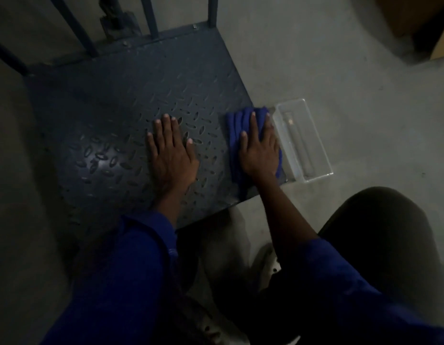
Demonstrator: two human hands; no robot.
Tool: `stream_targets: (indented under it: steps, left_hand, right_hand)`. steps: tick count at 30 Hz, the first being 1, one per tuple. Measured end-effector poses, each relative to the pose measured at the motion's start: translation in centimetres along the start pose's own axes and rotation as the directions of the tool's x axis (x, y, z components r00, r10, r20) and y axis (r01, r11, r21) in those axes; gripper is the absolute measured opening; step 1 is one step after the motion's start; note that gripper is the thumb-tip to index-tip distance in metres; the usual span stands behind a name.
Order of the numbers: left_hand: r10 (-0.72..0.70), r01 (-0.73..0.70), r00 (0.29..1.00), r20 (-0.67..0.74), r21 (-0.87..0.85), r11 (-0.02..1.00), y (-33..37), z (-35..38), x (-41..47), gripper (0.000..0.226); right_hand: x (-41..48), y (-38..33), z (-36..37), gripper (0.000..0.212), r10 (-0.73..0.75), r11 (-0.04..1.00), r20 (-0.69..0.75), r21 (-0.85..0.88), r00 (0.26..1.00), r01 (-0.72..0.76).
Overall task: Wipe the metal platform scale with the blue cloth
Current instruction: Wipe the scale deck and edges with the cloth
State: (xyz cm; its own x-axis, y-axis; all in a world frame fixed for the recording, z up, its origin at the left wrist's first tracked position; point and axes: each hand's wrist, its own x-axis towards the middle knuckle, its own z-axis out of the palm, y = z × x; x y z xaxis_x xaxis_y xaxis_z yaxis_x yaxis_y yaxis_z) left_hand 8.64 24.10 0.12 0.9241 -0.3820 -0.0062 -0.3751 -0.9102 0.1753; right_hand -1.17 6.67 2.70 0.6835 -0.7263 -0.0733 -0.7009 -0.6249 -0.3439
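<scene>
Blue sleeves (131,270) sat nearest, both palms down flat.
Dim room, grey concrete floor (340,83); the metal platform scale (131,95) lay on it, tread-patterned. Left hand (172,150) pressed bare metal, fingers straight; right hand (259,150), fingers straight too, pressed the blue cloth (237,125) at the scale's right edge, just beside a clear plastic tray (315,150).

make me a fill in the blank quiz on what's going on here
1. The cloth under the right hand is ____ in colour.
2. The left hand, flat on the scale, holds ____.
3. The clear tray lies nearest the ____ hand.
Missing words: blue; nothing; right
</scene>
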Motion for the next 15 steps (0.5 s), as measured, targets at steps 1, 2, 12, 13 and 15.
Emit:
stream_targets:
  steps: [1, 2, 12, 13, 15]
  left_hand:
    - [-0.006, 0.006, 1.0, 0.005, -0.004, 1.0, 0.0, 0.0, 0.7, 0.07]
    - [-0.007, 0.007, 1.0, 0.011, -0.009, 1.0, -0.2, -0.1, 1.5, 0.071]
    - [0.055, -0.054, 0.998, -0.019, 0.049, 0.997, -2.7, -0.9, 8.5, 0.075]
    - [0.053, -0.052, 0.998, -0.029, 0.05, 0.997, -2.8, -0.8, 8.4, 0.073]
    - [0.041, -0.039, 0.998, -0.043, 0.029, 0.999, -2.9, -1.0, 8.5, 0.068]
  right_hand:
    - [0.9, -1.7, 0.6, 0.066, 0.021, 1.0, -0.017, -0.01, 1.0, -0.021]
    - [1.0, -3.2, 1.2, 0.066, -0.025, 0.999, -0.027, -0.044, 0.999, 0.023]
    - [9.3, -6.2, 3.0, 0.062, -0.216, 0.971, -0.04, -0.118, 0.976, 0.21]
    - [9.5, -8.0, 3.4, 0.063, -0.264, 0.958, -0.022, -0.124, 0.964, 0.259]
    - [9.0, -9.5, 4.0, 0.062, -0.459, 0.88, 0.017, -0.128, 0.888, 0.458]
